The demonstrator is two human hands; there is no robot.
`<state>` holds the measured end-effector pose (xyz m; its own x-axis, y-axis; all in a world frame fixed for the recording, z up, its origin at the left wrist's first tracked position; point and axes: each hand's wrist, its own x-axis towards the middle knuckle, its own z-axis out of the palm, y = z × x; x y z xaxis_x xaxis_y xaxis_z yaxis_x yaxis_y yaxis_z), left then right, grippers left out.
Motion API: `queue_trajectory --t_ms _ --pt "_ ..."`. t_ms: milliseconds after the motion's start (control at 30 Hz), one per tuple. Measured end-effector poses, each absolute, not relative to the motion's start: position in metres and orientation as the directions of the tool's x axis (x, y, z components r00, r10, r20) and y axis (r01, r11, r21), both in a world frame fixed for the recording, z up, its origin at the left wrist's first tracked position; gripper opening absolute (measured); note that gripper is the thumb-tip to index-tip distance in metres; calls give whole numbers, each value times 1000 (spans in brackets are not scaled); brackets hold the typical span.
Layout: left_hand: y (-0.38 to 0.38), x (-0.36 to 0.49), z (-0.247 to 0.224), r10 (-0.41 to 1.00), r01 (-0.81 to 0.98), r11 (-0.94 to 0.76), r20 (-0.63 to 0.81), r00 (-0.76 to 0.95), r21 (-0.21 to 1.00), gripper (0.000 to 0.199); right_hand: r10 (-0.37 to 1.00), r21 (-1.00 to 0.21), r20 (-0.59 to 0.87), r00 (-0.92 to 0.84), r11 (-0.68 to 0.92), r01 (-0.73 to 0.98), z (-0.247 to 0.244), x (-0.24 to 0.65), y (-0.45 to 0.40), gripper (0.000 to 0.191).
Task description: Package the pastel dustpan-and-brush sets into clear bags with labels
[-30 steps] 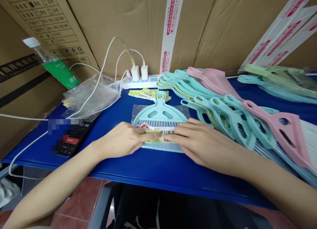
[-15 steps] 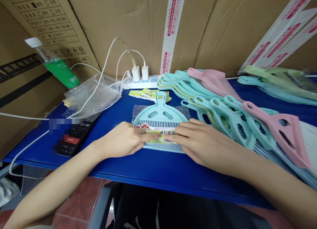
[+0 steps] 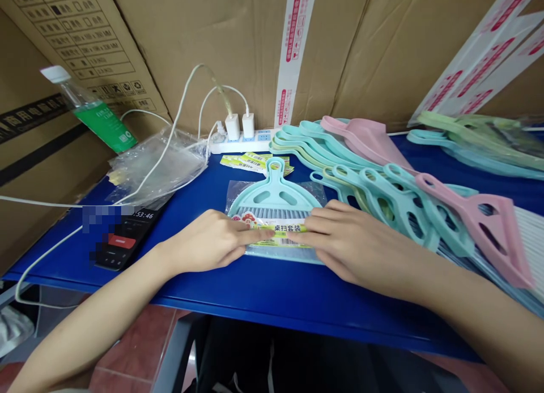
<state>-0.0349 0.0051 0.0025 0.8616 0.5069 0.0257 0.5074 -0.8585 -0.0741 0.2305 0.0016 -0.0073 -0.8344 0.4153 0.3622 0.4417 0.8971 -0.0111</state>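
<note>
A mint-green plastic dustpan (image 3: pixel 275 195) with grey bristles of a small brush (image 3: pixel 272 213) lies flat in a clear plastic bag (image 3: pixel 237 196), with a printed paper label (image 3: pixel 280 234) across it. My left hand (image 3: pixel 208 240) rests flat on the bag's left part, fingertips on the label. My right hand (image 3: pixel 344 240) lies on the right part, its fingertips close to the left ones. Neither hand grips anything. Stacked mint, pale green and pink dustpans and brushes (image 3: pixel 395 206) lie just beyond my right hand.
The blue table's front edge (image 3: pixel 263 302) runs below my forearms. Behind stand a power strip (image 3: pixel 238 144) with white chargers, loose labels (image 3: pixel 255 163), a crumpled plastic bag (image 3: pixel 157 166), a water bottle (image 3: pixel 91 107), a black timer device (image 3: pixel 136 234) and cardboard boxes (image 3: pixel 221 42).
My right hand has shifted slightly to the right, showing more of the label. The bag and dustpan stay nearly in place, and the view has moved slightly.
</note>
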Motion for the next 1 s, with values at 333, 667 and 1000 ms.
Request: queue_trajectory --t_ms 333,667,1000 --pt "3 -34 4 540 539 -840 1 842 -57 52 442 -48 319 -838 891 452 -6 232 2 35" --pt "3 -40 6 510 514 -857 81 856 -28 43 419 -1 327 -847 897 443 -4 238 3 29" --pt "5 -40 7 521 520 -854 66 851 26 42 433 -44 328 -839 895 445 -1 238 4 29"
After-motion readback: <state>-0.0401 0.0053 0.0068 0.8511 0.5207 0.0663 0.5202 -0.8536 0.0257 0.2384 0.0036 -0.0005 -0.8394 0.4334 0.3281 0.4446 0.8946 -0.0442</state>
